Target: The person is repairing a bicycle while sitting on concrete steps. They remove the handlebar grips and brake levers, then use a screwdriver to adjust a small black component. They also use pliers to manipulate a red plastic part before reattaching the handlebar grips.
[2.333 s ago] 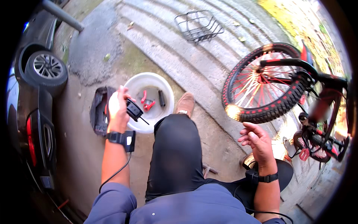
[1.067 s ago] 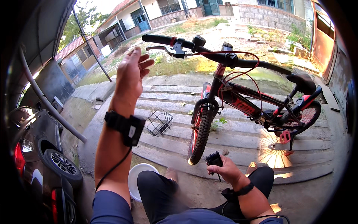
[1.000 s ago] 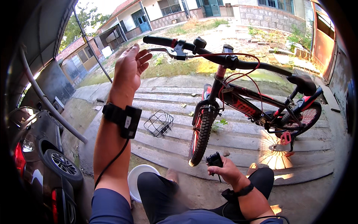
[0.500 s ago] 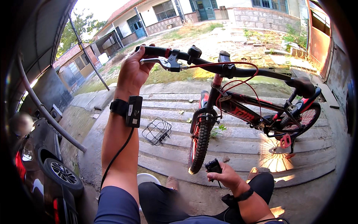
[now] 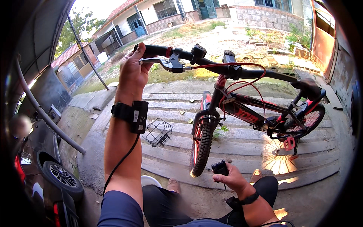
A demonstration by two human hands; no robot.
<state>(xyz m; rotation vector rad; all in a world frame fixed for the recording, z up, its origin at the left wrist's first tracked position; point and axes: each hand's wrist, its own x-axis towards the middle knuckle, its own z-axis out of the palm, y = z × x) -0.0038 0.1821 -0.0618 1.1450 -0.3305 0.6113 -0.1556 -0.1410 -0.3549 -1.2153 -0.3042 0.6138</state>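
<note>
My left hand [image 5: 132,73] is closed at the outer end of the black handlebar grip [image 5: 155,50], next to the silver brake lever [image 5: 160,61]. Its thumb points up against the grip; the other fingers are partly hidden. The black and red bicycle [image 5: 245,111] stands with its knobbly front wheel [image 5: 202,147] toward me and its handlebar turned. Low in front of me, beside that wheel, my right hand [image 5: 236,179] grips a small black block with a ridged edge [image 5: 220,169]. A short dark piece hangs below the block; its exact kind cannot be made out.
A black wire basket [image 5: 158,132] lies on the slatted concrete left of the wheel. Near my left knee is a white bucket [image 5: 150,181]. A dark car [image 5: 49,166] and a bent pole [image 5: 47,117] stand at the left. A person is partly visible beside the car.
My left hand has shifted slightly outward to the left on the grip, its thumb now more upright. My right hand and the black block have moved a little to the right.
</note>
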